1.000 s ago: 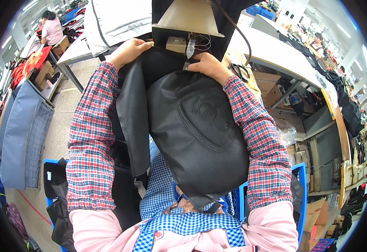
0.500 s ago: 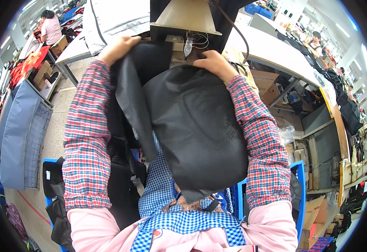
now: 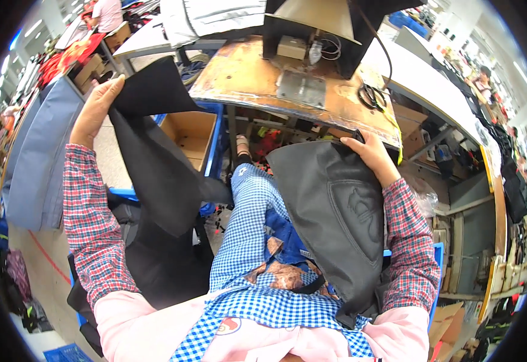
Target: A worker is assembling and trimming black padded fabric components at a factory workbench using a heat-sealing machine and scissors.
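Observation:
My left hand (image 3: 97,108) is raised at the left, fingers and thumb closed on the edge of a long black fabric piece (image 3: 161,175). That piece hangs down toward my lap, with a flap folded out at its top. On the right, my right hand (image 3: 372,154) pinches the top edge of a black leather-like panel (image 3: 330,199). The panel drapes over my lap, rounded in outline, with a raised emblem inside a stitched curved border. The two black pieces are apart, and my checked blue apron (image 3: 236,235) shows between them.
Ahead is a worn wooden worktable (image 3: 233,72) with a metal plate (image 3: 301,88), a coiled black cable (image 3: 372,96) and a machine under a beige hood (image 3: 314,18). A cardboard box (image 3: 185,139) sits in a blue crate (image 3: 218,130) below left. Other people work in the background.
My hands have spread apart and come down from the machine. The black panel has moved right, away from the fabric piece, which my left hand has drawn left. The view has shifted, uncovering the worktable.

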Motion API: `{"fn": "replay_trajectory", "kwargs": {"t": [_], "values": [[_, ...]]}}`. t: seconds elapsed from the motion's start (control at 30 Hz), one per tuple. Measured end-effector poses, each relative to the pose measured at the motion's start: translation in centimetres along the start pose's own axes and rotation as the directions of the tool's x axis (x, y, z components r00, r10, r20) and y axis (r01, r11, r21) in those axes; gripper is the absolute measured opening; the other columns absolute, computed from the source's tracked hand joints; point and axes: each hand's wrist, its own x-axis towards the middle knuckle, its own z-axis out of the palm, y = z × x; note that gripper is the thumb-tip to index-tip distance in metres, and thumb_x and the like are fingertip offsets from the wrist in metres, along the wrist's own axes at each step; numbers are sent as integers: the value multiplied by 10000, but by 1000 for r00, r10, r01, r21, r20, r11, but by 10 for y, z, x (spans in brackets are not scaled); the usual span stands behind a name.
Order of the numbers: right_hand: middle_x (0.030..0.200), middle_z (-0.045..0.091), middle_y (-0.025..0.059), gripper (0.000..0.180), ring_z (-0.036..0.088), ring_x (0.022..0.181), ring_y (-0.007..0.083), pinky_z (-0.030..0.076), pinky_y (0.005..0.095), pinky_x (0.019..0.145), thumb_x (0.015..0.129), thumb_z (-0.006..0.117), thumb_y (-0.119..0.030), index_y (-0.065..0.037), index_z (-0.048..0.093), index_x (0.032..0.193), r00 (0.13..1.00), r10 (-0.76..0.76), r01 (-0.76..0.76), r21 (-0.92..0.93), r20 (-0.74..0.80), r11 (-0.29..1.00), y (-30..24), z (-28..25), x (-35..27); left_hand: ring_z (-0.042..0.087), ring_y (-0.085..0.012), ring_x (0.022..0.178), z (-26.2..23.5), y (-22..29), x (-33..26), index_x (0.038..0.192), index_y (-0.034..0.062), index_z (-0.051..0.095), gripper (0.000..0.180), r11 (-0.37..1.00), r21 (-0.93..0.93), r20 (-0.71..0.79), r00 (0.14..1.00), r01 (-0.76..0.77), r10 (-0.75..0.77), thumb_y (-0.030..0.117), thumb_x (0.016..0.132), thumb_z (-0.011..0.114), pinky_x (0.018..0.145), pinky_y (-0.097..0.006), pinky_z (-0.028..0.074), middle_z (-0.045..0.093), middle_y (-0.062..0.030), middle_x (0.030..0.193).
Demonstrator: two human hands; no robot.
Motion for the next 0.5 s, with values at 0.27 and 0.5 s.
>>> {"fn": "replay_trajectory", "kwargs": {"t": [0.27, 0.5], "values": [[815, 640, 288, 600, 629, 771, 386, 478, 435, 732, 853, 701, -496, 98, 619, 846, 992, -11, -25, -282, -125, 959, 22, 72, 2, 556, -69, 1000, -10, 5, -98, 1125, -35, 654, 388, 994, 78, -192, 977, -80, 94, 319, 1053, 510, 921, -238, 436, 651, 14, 1076], [949, 669, -1, 462, 563, 848, 83, 473, 267, 774, 942, 678, -394, 65, 697, 984, 995, 36, 7, 406, -98, 914, 14, 65, 1, 570, -195, 1213, -165, -16, -275, 1347, -59, 548, 504, 938, 171, -796, 603, 302, -49, 343, 1046, 502, 1059, -322, 416, 594, -132, 1348]]}}
